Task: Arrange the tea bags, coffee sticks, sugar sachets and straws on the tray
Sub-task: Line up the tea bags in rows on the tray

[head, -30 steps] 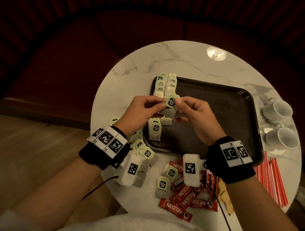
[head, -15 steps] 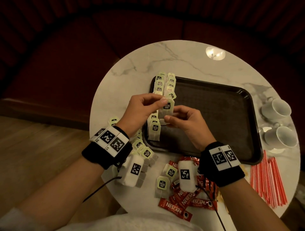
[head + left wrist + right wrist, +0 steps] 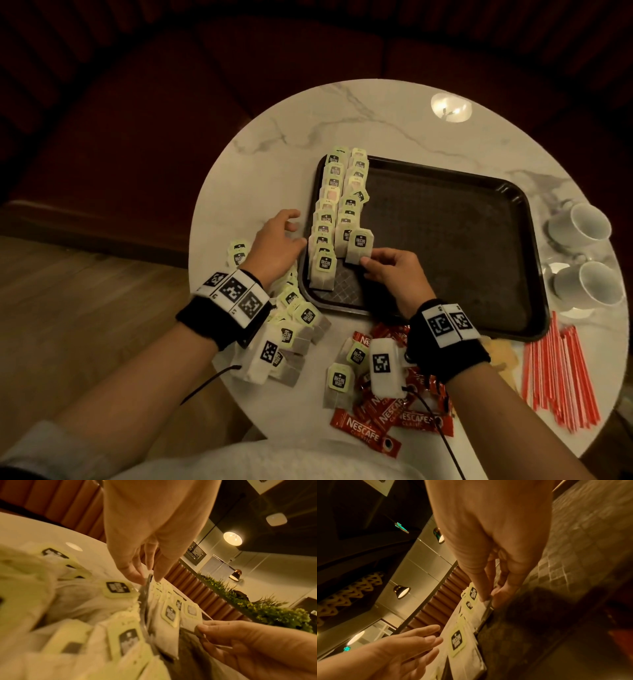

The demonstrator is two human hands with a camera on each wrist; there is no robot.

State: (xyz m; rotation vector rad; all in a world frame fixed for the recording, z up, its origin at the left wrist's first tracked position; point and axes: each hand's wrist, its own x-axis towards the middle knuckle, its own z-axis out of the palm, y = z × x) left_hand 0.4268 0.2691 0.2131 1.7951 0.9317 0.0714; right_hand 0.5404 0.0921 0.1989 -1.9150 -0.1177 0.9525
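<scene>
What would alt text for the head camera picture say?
A right hand pinches a tea bag at the end of two rows on a dark tray; the left hand hangs open beside it.

Right hand [image 3: 390,270] pinches the near corner of one tea bag [image 3: 359,246] at the near end of two tea bag rows [image 3: 337,205] along the tray [image 3: 479,260] left edge. Left hand [image 3: 277,243], fingers relaxed, sits beside that edge over the surface [image 3: 342,116]. Coffee sticks [image 3: 376,428] and straws [image 3: 561,373] lie near.
</scene>
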